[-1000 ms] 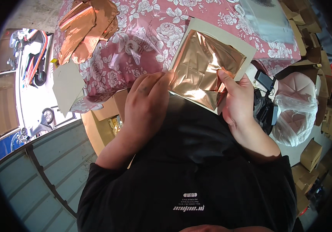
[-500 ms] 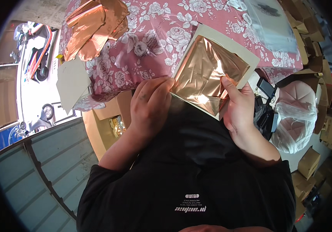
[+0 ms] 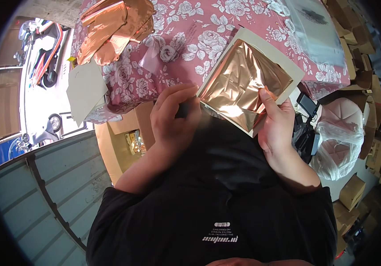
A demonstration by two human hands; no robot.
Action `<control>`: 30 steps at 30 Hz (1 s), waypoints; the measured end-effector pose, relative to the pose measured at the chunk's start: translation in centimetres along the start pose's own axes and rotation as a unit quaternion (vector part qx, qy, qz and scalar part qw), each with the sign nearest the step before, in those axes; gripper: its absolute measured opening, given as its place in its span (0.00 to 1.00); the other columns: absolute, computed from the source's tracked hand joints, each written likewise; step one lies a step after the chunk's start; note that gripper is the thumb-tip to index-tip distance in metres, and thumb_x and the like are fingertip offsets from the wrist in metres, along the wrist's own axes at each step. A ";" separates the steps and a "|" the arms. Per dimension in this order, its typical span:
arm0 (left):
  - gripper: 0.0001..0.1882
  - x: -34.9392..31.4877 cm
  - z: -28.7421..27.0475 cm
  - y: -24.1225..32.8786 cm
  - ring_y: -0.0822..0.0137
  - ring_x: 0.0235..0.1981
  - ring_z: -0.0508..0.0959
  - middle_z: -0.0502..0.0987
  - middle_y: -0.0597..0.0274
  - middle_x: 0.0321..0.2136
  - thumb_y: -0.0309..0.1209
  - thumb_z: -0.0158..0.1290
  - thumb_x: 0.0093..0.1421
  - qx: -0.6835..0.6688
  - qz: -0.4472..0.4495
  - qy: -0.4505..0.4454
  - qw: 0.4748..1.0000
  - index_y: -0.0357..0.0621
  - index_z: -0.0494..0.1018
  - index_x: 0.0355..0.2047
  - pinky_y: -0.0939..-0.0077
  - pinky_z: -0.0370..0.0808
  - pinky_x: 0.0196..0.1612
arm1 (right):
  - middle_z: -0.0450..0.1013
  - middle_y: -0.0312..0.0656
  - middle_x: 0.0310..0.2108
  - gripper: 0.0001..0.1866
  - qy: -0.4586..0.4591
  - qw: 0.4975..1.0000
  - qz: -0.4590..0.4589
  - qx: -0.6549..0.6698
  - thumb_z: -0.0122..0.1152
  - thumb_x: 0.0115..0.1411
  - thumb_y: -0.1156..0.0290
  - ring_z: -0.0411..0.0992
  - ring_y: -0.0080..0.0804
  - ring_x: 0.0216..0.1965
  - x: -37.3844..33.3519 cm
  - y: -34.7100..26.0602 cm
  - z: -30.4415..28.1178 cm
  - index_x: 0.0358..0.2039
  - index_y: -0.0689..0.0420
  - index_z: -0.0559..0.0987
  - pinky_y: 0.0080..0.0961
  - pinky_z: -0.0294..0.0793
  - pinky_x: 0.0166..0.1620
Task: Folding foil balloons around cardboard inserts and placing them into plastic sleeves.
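A folded copper-coloured foil piece [image 3: 246, 77] lies flat on a cream card [image 3: 283, 53], tilted over the near edge of the table. My right hand [image 3: 277, 119] is closed on the card's lower right side, with the thumb pressing on the foil. Beside the card's left corner is my left hand [image 3: 172, 117], its fingers curled toward the thumb in a pinch. Whatever lies between those fingertips, if anything, is too small and blurred to make out. At the far left, a pile of similar copper foil pieces [image 3: 115, 33] rests on the table.
A pink floral cloth [image 3: 212, 17] covers the table. Cream card sheets [image 3: 86, 91] overhang its left edge. Clear plastic bags [image 3: 312, 35] lie at the far right. A plastic-wrapped stool [image 3: 339, 137] and cardboard boxes [image 3: 352, 190] stand right; an open carton [image 3: 119, 146] is below left.
My left hand's fingers have come slightly away from the card's left edge and bent more. The card and foil have shifted a little rightward in view, still in my right hand.
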State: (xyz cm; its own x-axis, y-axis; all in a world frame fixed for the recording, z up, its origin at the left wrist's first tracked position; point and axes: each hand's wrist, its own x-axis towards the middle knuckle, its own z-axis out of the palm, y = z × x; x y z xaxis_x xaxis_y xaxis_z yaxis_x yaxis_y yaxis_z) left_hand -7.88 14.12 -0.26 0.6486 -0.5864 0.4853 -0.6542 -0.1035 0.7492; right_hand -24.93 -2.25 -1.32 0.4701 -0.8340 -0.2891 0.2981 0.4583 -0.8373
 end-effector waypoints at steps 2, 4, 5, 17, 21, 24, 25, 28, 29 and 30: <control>0.16 -1.1 -0.1 -0.4 0.58 0.43 0.88 0.86 0.51 0.47 0.16 0.67 0.57 -0.032 -0.033 0.001 0.999 0.38 0.81 0.46 0.66 0.84 0.46 | 0.83 0.41 0.54 0.14 0.007 1.000 0.006 -0.006 0.65 0.74 0.77 0.80 0.28 0.54 0.2 0.2 -0.2 0.58 0.60 0.81 0.33 0.78 0.61; 0.18 -2.2 -0.6 -0.2 0.61 0.45 0.88 0.85 0.51 0.48 0.16 0.67 0.59 -0.065 -0.067 0.002 0.996 0.38 0.79 0.50 0.67 0.84 0.47 | 0.83 0.41 0.55 0.15 0.014 1.000 0.012 0.002 0.65 0.74 0.77 0.79 0.29 0.55 0.3 0.5 -0.5 0.59 0.60 0.80 0.33 0.78 0.61; 0.20 -2.6 -1.1 0.3 0.61 0.47 0.87 0.85 0.51 0.48 0.18 0.66 0.62 -0.197 -0.226 -0.042 0.953 0.36 0.76 0.54 0.67 0.84 0.50 | 0.83 0.41 0.55 0.15 0.012 1.000 0.013 0.001 0.65 0.74 0.77 0.79 0.29 0.55 0.3 0.5 -0.4 0.59 0.60 0.80 0.33 0.78 0.61; 0.08 -1.4 0.1 0.7 0.58 0.47 0.88 0.83 0.56 0.44 0.27 0.58 0.75 -0.452 -0.507 -0.113 0.725 0.35 0.79 0.49 0.65 0.86 0.53 | 0.81 0.42 0.56 0.16 0.002 1.000 0.023 0.021 0.60 0.76 0.77 0.80 0.32 0.56 0.3 0.4 -0.2 0.62 0.59 0.78 0.37 0.81 0.61; 0.08 -1.6 0.3 0.6 0.60 0.46 0.88 0.83 0.56 0.43 0.28 0.57 0.76 -0.439 -0.502 -0.135 0.733 0.33 0.79 0.47 0.66 0.87 0.51 | 0.81 0.43 0.57 0.16 0.002 0.999 0.035 0.033 0.58 0.76 0.78 0.81 0.34 0.57 0.2 0.0 0.0 0.62 0.60 0.77 0.38 0.82 0.61; 0.09 -2.0 0.5 0.4 0.60 0.47 0.88 0.83 0.55 0.43 0.29 0.57 0.76 -0.428 -0.498 -0.161 0.737 0.33 0.78 0.47 0.66 0.87 0.51 | 0.81 0.44 0.57 0.16 -0.004 0.998 0.053 0.028 0.58 0.76 0.78 0.81 0.34 0.57 0.2 -0.1 -0.3 0.63 0.60 0.77 0.38 0.82 0.61; 0.10 -2.1 0.5 0.4 0.60 0.47 0.88 0.83 0.55 0.44 0.29 0.57 0.76 -0.423 -0.496 -0.178 0.737 0.32 0.78 0.48 0.66 0.87 0.51 | 0.80 0.44 0.57 0.16 -0.009 0.998 0.061 0.019 0.58 0.76 0.78 0.81 0.34 0.57 0.2 -0.1 -0.5 0.63 0.60 0.77 0.38 0.83 0.61; 0.11 -2.1 0.3 0.4 0.59 0.47 0.88 0.83 0.55 0.43 0.30 0.57 0.77 -0.439 -0.501 -0.196 0.719 0.32 0.77 0.47 0.65 0.87 0.52 | 0.81 0.43 0.57 0.16 -0.004 0.998 0.061 0.002 0.57 0.77 0.77 0.82 0.34 0.56 0.1 0.2 -0.9 0.62 0.59 0.77 0.38 0.83 0.60; 0.11 -2.1 0.2 0.4 0.59 0.47 0.88 0.83 0.55 0.43 0.30 0.57 0.77 -0.439 -0.501 -0.196 0.719 0.32 0.77 0.47 0.65 0.87 0.52 | 0.81 0.43 0.57 0.16 -0.004 0.998 0.061 0.002 0.57 0.77 0.77 0.82 0.34 0.56 0.1 0.2 -0.9 0.62 0.59 0.77 0.38 0.83 0.60; 0.11 -2.2 0.2 0.3 0.61 0.45 0.88 0.83 0.55 0.43 0.31 0.56 0.77 -0.436 -0.496 -0.193 0.726 0.32 0.77 0.47 0.67 0.86 0.50 | 0.81 0.43 0.56 0.16 -0.006 0.998 0.061 0.004 0.57 0.77 0.77 0.82 0.34 0.55 0.0 0.2 -0.9 0.62 0.58 0.78 0.38 0.83 0.59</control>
State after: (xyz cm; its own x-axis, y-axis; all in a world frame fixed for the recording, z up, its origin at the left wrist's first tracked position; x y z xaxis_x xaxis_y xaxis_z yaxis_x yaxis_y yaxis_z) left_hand -9.61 15.26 -1.18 0.3660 -0.7694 -0.5236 0.6635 -0.1787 0.7265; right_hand -25.60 -2.41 -1.93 0.5132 -0.7681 -0.3831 0.2451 0.5589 -0.7922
